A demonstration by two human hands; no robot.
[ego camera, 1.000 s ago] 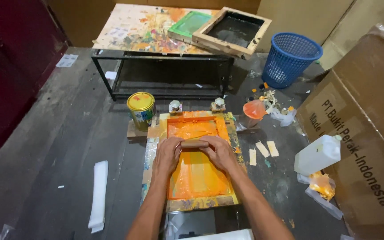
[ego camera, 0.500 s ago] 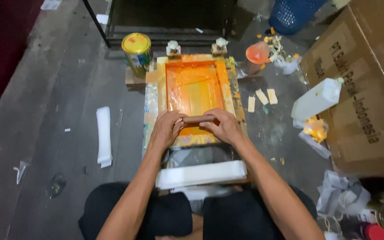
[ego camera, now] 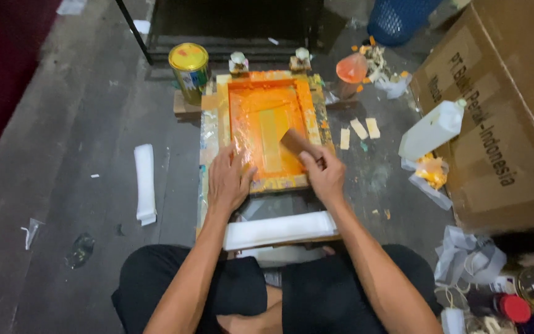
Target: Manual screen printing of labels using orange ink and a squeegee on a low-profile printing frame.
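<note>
Far left: folded white cloth strip [ego camera: 144, 184] flat on grey concrete floor [ego camera: 75, 136], well apart from the work
Back left: yellow-lidded paint tin [ego camera: 189, 70] upright, just beside frame's far-left corner
L hand [ego camera: 228, 180]: palm down on near-left edge of orange ink-covered wooden printing frame [ego camera: 271, 128], fingers spread, flat on the mesh
Frame: on low board in front of the knees, mesh w/ wet orange ink all over (paler rectangle mid-mesh)
R hand [ego camera: 322, 174]: fingers curled shut round brown wooden squeegee [ego camera: 298, 144], blade tilted, on mesh's right side
Near edge: white folded fabric piece [ego camera: 279, 229] under frame, btw frame & lap
Right: white plastic jug [ego camera: 432, 130] tipped against big brown cardboard box [ego camera: 502, 111]
Risk: L palm in wet ink, could smear the fabric; frame may shift if that hand's press eases; tilted blade may drip ink
</note>
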